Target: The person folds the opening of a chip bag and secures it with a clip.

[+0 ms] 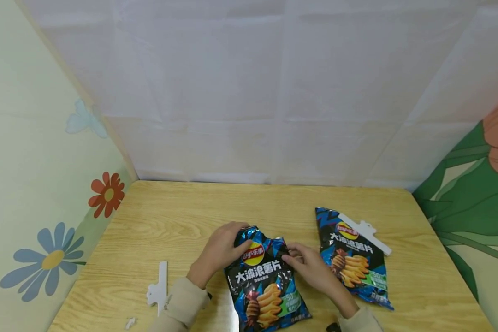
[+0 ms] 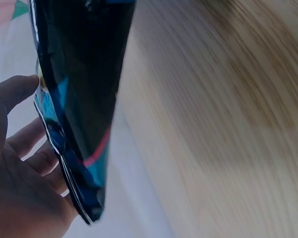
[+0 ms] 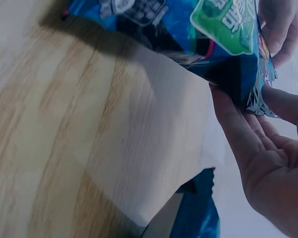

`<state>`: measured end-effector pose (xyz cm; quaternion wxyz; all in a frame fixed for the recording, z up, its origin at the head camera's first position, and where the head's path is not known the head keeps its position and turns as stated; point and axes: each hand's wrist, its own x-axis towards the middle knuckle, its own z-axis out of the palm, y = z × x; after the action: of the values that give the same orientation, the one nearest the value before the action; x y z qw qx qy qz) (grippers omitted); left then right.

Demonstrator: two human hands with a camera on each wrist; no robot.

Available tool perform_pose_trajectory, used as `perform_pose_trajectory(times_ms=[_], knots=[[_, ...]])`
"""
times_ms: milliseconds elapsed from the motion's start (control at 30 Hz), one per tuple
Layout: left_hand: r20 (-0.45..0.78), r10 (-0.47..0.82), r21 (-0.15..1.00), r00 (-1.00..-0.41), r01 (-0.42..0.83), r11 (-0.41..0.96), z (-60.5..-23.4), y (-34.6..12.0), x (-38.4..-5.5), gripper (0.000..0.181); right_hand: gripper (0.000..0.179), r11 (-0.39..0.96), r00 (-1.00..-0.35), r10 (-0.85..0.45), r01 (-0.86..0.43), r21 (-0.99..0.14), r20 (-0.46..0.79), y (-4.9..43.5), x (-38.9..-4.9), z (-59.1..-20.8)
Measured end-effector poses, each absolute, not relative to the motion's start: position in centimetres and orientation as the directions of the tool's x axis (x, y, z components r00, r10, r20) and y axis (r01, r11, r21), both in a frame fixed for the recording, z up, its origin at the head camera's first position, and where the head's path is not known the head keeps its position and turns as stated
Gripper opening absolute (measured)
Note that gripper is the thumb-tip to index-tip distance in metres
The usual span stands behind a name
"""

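A black and blue bag of potato chips (image 1: 259, 281) is held up off the table in front of me, its front toward me. My left hand (image 1: 225, 247) grips its upper left side, thumb on the front and fingers behind. At the upper right corner my right hand (image 1: 309, 267) pinches the edge between thumb and fingers. Between the two hands the top edge dips and looks uneven. In the left wrist view the bag (image 2: 84, 74) shows side-on, with the left hand (image 2: 25, 168) around its edge. The right wrist view has the right thumb on the silvery edge of the bag (image 3: 223, 69).
To the right lies a second chip bag (image 1: 350, 258) with a white clip (image 1: 365, 233) across its top. Another white clip (image 1: 159, 286) lies left of my left forearm, near a small whitish scrap (image 1: 130, 323). A white sheet (image 1: 240, 115) rises behind the wooden table (image 1: 170, 212).
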<state>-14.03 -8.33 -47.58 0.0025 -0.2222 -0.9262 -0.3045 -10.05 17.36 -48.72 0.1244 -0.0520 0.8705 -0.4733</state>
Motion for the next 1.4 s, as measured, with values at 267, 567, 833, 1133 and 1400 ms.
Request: perform_pose_trajectory(times_ms=[267, 567, 833, 1133, 1400], knots=[[0.113, 0.418, 0.614, -0.901, 0.394, 0.684, -47.9, -7.4, -13.9, 0.044, 0.036, 0.504, -0.945, -0.248, 0.062, -0.862, -0.213, 16.8, -10.1, -48.8], [0.101, 0.415, 0.643, -0.904, 0.378, 0.666, -47.9, -7.2, -13.7, 0.038, 0.026, 0.482, -0.948, -0.245, 0.061, -0.874, -0.202, 16.5, -9.9, -49.4], [0.104, 0.452, 0.727, -0.886, 0.378, 0.573, -48.1, -7.9, -13.7, 0.024, 0.019, 0.514, -0.963, -0.156, 0.11, -0.851, -0.219, 16.2, -9.6, -49.5], [0.157, 0.505, 0.731, -0.849, 0.443, 0.519, -48.4, -8.5, -13.9, 0.017, 0.022, 0.476, -0.975, -0.153, 0.073, -0.876, -0.164, 16.5, -8.8, -49.5], [0.175, 0.512, 0.753, -0.841, 0.449, 0.481, -48.4, -8.7, -13.8, 0.019, 0.014, 0.438, -0.977, -0.21, -0.061, -0.897, -0.037, 16.8, -8.3, -49.9]])
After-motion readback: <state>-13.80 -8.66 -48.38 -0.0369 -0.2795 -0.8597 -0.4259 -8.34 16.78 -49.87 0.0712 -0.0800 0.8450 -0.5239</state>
